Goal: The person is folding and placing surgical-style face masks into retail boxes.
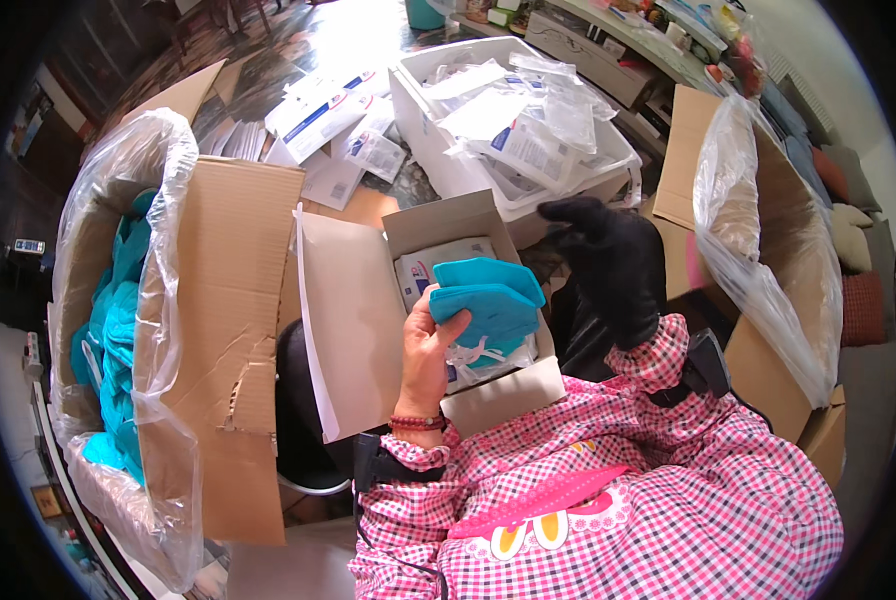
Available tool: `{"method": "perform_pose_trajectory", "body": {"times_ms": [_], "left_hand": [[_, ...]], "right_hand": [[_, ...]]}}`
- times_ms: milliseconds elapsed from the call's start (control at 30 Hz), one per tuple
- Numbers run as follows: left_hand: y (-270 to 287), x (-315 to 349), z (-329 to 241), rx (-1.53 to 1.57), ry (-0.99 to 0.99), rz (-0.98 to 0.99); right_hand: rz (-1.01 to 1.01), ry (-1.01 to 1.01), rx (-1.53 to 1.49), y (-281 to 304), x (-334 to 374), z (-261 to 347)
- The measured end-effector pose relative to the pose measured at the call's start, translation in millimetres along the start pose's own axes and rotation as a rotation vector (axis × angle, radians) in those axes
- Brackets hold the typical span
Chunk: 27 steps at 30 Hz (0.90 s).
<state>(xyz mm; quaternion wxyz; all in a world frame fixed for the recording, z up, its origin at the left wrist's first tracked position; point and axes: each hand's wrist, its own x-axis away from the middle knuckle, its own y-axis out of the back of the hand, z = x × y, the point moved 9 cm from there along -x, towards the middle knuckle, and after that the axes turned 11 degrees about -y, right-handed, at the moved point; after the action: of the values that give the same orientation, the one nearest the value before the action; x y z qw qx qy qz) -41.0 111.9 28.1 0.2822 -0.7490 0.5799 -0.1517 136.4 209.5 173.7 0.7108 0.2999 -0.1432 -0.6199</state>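
Note:
My bare left hand (428,345) pinches a couple of folded teal face masks (488,305) between thumb and fingers. White ear loops dangle below them. The masks are over an open cardboard box (503,390) on my lap. Inside the box lies a white printed packet (438,268), and clear wrapping shows under the masks. My right hand (618,265), in a black glove, is raised to the right of the box with its fingers apart and nothing visible in it.
To the left stands a plastic-lined carton (228,350) with many teal masks (118,330). A white bin (448,170) of clear packets is ahead, beside flat white printed boxes (318,120). Another lined carton (768,230) stands at the right.

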Motion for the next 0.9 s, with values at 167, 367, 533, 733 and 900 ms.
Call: {"method": "perform_pose_trajectory", "body": {"times_ms": [167, 367, 533, 733, 900], "left_hand": [[-7.4, 1.4, 8.9, -0.019, 0.058, 0.029], [-10.1, 3.6, 21.8, -0.123, 0.037, 0.076], [-13.3, 4.4, 21.5, -0.241, 0.008, 0.083], [-30.3, 0.6, 13.1, -0.628, -0.041, 0.332], [-30.0, 7.6, 22.8, -0.659, -0.116, 0.412]], "right_hand": [[0.152, -0.019, -0.238, -44.0, 15.3, -18.7], [0.328, -0.149, 0.064, -73.9, 27.9, -46.5], [0.457, -0.087, 0.124, -81.2, 31.0, -43.2], [0.569, -0.219, 0.167, -71.4, 15.5, -69.5], [0.624, -0.093, 0.261, -69.8, 21.6, -55.8]]}}
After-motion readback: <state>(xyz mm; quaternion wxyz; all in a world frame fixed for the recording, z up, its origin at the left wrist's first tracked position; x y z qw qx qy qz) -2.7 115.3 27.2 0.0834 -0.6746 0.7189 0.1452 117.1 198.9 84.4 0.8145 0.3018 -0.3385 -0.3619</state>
